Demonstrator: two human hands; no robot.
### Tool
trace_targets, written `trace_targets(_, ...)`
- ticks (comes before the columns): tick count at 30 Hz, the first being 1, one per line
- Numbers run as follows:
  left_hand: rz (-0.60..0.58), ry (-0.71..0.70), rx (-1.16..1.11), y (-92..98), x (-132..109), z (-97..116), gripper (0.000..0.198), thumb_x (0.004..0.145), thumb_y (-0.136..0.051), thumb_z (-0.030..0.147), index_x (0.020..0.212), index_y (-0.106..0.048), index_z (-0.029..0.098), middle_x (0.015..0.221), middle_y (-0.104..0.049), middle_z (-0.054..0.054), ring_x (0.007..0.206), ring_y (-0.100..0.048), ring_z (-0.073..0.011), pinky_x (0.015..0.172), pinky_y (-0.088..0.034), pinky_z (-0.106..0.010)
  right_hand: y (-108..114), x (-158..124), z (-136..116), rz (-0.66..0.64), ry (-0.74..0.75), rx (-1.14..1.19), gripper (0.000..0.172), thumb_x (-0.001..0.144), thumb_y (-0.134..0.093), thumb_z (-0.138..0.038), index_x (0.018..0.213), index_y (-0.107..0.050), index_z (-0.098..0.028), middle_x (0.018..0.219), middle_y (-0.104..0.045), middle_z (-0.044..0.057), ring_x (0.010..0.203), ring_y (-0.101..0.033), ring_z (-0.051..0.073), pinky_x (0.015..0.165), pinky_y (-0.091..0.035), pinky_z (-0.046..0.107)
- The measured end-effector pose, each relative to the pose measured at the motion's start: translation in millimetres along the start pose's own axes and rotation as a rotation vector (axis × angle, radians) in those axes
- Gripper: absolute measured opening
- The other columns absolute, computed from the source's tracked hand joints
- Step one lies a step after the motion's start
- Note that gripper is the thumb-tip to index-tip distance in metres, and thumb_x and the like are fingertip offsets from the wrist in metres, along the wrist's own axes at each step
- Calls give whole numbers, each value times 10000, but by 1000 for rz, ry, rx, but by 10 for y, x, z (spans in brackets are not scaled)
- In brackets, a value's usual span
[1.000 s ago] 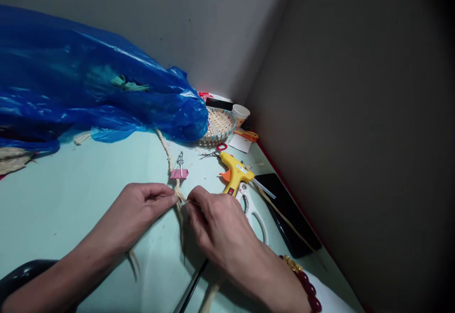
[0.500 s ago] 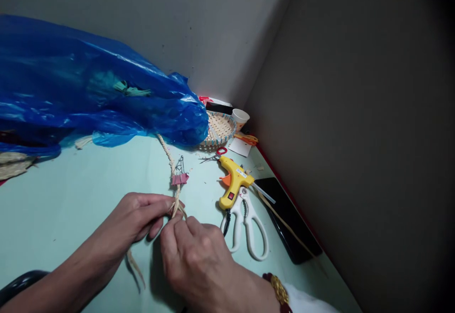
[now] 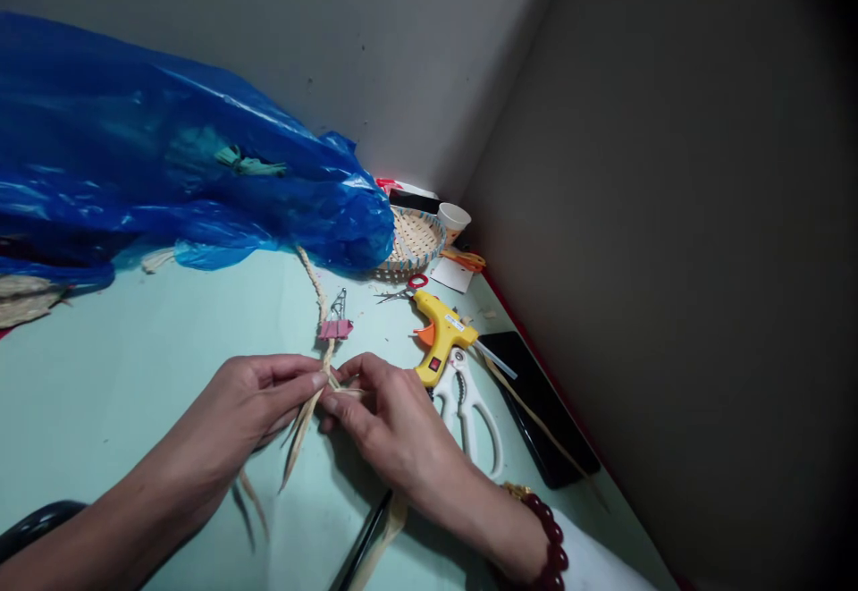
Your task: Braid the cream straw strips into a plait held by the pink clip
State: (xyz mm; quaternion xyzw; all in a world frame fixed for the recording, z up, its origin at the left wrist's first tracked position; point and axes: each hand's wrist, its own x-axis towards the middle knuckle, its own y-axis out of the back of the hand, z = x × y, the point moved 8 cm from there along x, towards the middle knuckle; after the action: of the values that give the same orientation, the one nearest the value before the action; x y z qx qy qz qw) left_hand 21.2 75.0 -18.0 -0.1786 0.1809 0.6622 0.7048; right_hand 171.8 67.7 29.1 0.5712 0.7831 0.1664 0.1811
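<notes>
A braided straw cord (image 3: 310, 276) runs from under the blue bag down toward my hands, with a pink binder clip (image 3: 336, 330) fixed on it. Just below the clip, my left hand (image 3: 272, 399) pinches the cord between thumb and fingers. My right hand (image 3: 385, 412) is closed on strands at the right of the same spot, its thumb and fingertips close to the left thumb. Loose straw ends (image 3: 298, 444) hang down between the hands. Another straw strip (image 3: 382, 548) shows below my right wrist.
A blue plastic bag (image 3: 167, 144) lies across the back left. Right of my hands are a yellow glue gun (image 3: 442, 332), white-handled shears (image 3: 469, 412), small red-handled scissors (image 3: 416, 282) and a black tablet-like object (image 3: 536, 421). Behind stand a woven basket (image 3: 419, 238) and a cup (image 3: 454, 220).
My right hand has turned and shifted up and right, with its thumb now showing. The straw ends now hang in view between the hands, and a strip shows below my right wrist.
</notes>
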Motion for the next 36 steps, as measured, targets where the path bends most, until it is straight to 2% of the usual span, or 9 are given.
trace_targets(3, -11, -42, 87, -11, 9, 43, 313, 562, -841, 452, 752, -792, 208, 668, -754, -24, 669, -653, -195, 606, -463, -253, -38, 10, 3, -21, 9, -6, 118, 980, -609, -243, 964, -694, -162, 749, -749, 13, 647, -609, 125, 629, -382, 232)
trace_targets(6, -11, -123, 216, -24, 16, 126, 289, 600, -789, 493, 586, -741, 208, 628, -713, -11, 627, -563, -167, 591, -389, -246, 25, -1, -31, 0, 37, -67, 192, 959, -566, -137, 804, -677, -168, 692, -715, -11, 615, -562, 105, 620, -359, 227)
trace_targets(9, 6, -190, 283, -22, 14, 187, 296, 604, -782, 480, 503, -707, 212, 583, -669, 5, 619, -503, -156, 588, -341, -243, 85, -6, -32, 25, 40, -127, 198, 942, -553, -120, 779, -654, -172, 680, -677, -13, 632, -560, 117, 619, -345, 240)
trace_targets(14, -28, -187, 276, -15, 12, 154, 281, 669, -756, 500, 633, -755, 221, 663, -721, -9, 631, -555, -180, 587, -371, -259, 47, 0, -25, 5, 42, -150, 158, 973, -535, -167, 871, -655, -178, 708, -667, -10, 647, -564, 131, 618, -336, 254)
trace_targets(20, -76, -182, 236, -30, 38, 121, 269, 717, -764, 484, 761, -760, 220, 759, -761, -13, 809, -672, -236, 730, -475, -291, 37, 27, -66, 48, 16, -138, 202, 1008, -589, -339, 965, -674, -160, 863, -734, 57, 775, -634, 181, 699, -399, 282)
trace_targets(24, -121, -232, 257, -75, 34, 142, 253, 746, -750, 465, 824, -768, 224, 834, -799, -22, 879, -718, -267, 787, -511, -310, -61, 81, -48, -24, 15, -101, 143, 991, -547, -226, 1016, -671, -160, 842, -748, 56, 781, -652, 189, 699, -405, 279)
trace_targets(26, -128, -262, 297, -87, 22, 166, 227, 764, -730, 438, 835, -762, 224, 844, -806, -28, 873, -725, -273, 797, -511, -322, -81, 104, -41, -29, 21, -100, 181, 979, -514, -183, 1038, -683, -159, 848, -746, 51, 764, -635, 179, 687, -397, 275)
trace_targets(33, -95, -307, 446, -101, -49, 239, 241, 741, -636, 454, 828, -661, 231, 869, -798, -83, 845, -732, -317, 776, -520, -386, -77, 141, -13, 31, -16, -60, 185, 930, -544, -195, 920, -726, -161, 719, -677, -1, 667, -547, 141, 621, -349, 254)
trace_targets(36, -11, -330, 514, -66, -89, 294, 236, 743, -622, 464, 857, -601, 258, 741, -765, -39, 741, -694, -294, 702, -470, -364, -75, 149, -11, 53, -3, -35, 165, 921, -585, -203, 835, -719, -159, 679, -632, -20, 649, -520, 126, 610, -330, 249)
